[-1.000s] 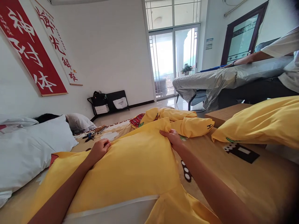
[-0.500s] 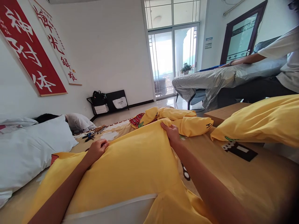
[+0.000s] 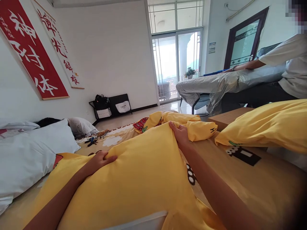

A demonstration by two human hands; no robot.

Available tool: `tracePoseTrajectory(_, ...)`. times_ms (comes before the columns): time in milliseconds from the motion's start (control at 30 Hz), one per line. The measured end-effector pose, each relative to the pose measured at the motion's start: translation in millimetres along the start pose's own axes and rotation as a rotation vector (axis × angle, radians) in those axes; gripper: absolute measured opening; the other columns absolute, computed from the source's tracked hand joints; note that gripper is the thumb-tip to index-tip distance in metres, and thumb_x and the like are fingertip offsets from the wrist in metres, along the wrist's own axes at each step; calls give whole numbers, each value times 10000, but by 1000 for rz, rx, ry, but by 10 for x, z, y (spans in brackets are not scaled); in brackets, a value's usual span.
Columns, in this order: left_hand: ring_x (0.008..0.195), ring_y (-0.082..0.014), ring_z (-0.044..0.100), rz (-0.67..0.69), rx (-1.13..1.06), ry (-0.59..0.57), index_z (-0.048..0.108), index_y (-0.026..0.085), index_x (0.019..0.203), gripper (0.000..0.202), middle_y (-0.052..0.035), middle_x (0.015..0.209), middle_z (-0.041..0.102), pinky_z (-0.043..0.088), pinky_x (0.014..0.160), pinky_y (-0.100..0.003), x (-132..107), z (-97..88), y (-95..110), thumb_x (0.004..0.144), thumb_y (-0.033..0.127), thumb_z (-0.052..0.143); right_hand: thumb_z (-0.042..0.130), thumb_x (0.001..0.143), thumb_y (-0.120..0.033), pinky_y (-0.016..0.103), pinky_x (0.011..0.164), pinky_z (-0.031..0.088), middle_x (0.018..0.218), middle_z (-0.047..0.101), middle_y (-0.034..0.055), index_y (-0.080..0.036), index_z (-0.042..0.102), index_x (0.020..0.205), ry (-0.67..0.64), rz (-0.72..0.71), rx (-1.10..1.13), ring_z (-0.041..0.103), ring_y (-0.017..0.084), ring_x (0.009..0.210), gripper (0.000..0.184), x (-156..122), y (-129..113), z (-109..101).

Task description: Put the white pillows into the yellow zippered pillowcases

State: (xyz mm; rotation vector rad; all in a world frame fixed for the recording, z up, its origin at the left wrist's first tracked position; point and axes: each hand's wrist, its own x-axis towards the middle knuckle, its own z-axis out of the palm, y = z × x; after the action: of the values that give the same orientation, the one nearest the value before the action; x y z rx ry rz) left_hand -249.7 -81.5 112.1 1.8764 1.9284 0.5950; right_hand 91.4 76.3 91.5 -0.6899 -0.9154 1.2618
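A yellow pillowcase (image 3: 134, 166) lies in front of me, pulled over a white pillow (image 3: 144, 222) that shows at the near edge. My right hand (image 3: 180, 133) pinches the far right corner of the case, thumb on top. On the far left edge, my left hand (image 3: 102, 161) grips the yellow cloth, its thumb lying across the top and its other fingers partly hidden behind the edge. Loose yellow cloth hangs at the near right. A bare white pillow (image 3: 35, 156) lies to the left.
Beyond the case, more yellow fabric (image 3: 177, 119) lies on the patterned bedspread (image 3: 230, 179). A yellow-covered bundle (image 3: 268, 121) rests at the right by a wooden box (image 3: 227, 116). Small dark tools (image 3: 91, 141) lie at the left. Another person's arm (image 3: 249, 66) rests on a grey-covered table (image 3: 206, 84).
My left hand's thumb has spread out over the cloth. The pillowcase now covers more of the white pillow at the near edge. My right hand still holds the corner, slightly farther right.
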Motion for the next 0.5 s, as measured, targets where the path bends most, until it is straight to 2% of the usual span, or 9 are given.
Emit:
tracePoseTrajectory(67, 567, -168, 532, -36, -78, 74, 575, 184, 682, 526, -1, 609, 574, 393, 491, -256, 51, -69, -22, 748, 701, 505, 818, 573, -486, 272, 563, 528, 718, 708, 22, -183, 668, 775, -41, 13, -18, 649, 187, 647, 393, 24, -46, -74)
tracePoseTrajectory(133, 554, -178, 539, -71, -151, 190, 568, 189, 677, 528, -12, 601, 579, 391, 481, -266, 116, -212, -130, 745, 707, 498, 784, 631, -499, 257, 574, 522, 825, 724, 26, -206, 670, 977, -147, 61, -66, 660, 178, 680, 467, 18, -76, -182)
tracePoseTrajectory(233, 563, -181, 533, -142, -8, 361, 546, 199, 640, 533, -10, 568, 555, 371, 488, -261, 207, -419, -430, 731, 718, 471, 634, 756, -616, 276, 611, 523, 1022, 712, 81, -231, 533, 1280, -429, 277, -240, 683, 202, 783, 658, -96, 24, -350)
tracePoseTrajectory(300, 602, -191, 543, -184, 149, 413, 530, 204, 587, 536, -11, 551, 552, 368, 513, -255, 250, -458, -657, 699, 721, 450, 523, 799, -689, 292, 633, 523, 1070, 694, 112, -216, 457, 1366, -642, 462, -433, 680, 220, 848, 741, -246, 226, -434)
tracePoseTrajectory(333, 613, -199, 553, -204, 195, 411, 525, 206, 559, 537, -14, 541, 560, 372, 523, -255, 269, -443, -759, 671, 724, 446, 501, 805, -702, 284, 635, 519, 1074, 690, 108, -219, 453, 1374, -737, 498, -563, 671, 217, 870, 748, -330, 357, -468)
tracePoseTrajectory(400, 616, -222, 579, -233, 208, 374, 529, 207, 518, 538, -26, 529, 589, 391, 533, -264, 311, -380, -916, 606, 732, 453, 537, 801, -666, 250, 630, 496, 1055, 685, 78, -225, 500, 1334, -843, 426, -848, 647, 195, 882, 693, -476, 634, -532)
tracePoseTrajectory(500, 677, -272, 630, -243, 180, 358, 588, 203, 551, 549, -69, 608, 668, 446, 569, -296, 375, -317, -985, 565, 737, 464, 639, 775, -496, 236, 623, 442, 917, 681, 55, -176, 607, 1188, -791, 220, -1132, 609, 173, 795, 523, -563, 951, -656)
